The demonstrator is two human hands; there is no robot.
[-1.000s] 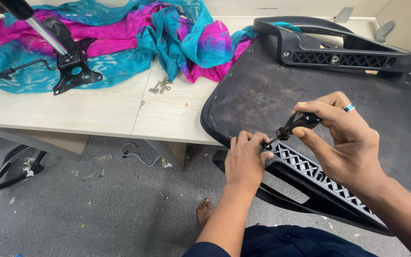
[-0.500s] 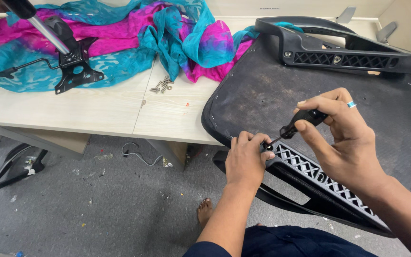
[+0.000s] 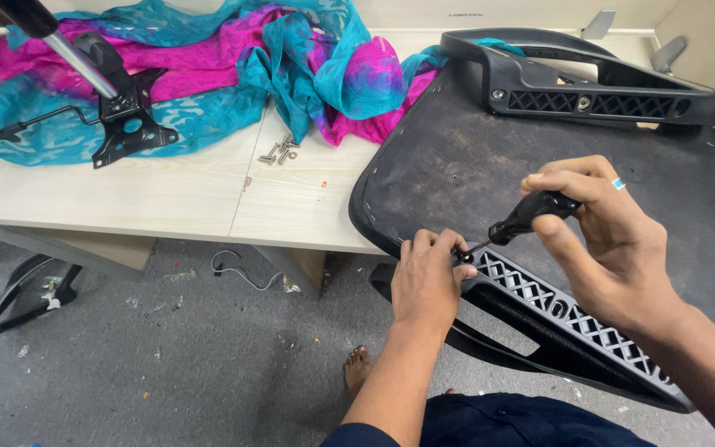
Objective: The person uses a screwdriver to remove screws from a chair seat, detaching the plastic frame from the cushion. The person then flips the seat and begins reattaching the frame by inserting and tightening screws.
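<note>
An upturned chair seat (image 3: 473, 165) with a dark fabric underside lies on the pale wooden table (image 3: 167, 190). A black plastic armrest (image 3: 564, 331) sits at its near edge. My left hand (image 3: 425, 281) pinches a bolt at the armrest's front corner and steadies it. My right hand (image 3: 602, 236), with a ring on one finger, grips a black-handled screwdriver (image 3: 527, 217). The screwdriver's tip meets the bolt under my left fingers.
A second black armrest (image 3: 581, 83) is fixed at the seat's far edge. Several loose bolts (image 3: 280, 150) lie on the table. A chair tilt mechanism with a gas cylinder (image 3: 113, 99) rests on a pink and teal cloth (image 3: 291, 58). The grey floor is littered.
My right hand has turned the screwdriver handle a little and shifted slightly right. My left hand stays on the bolt.
</note>
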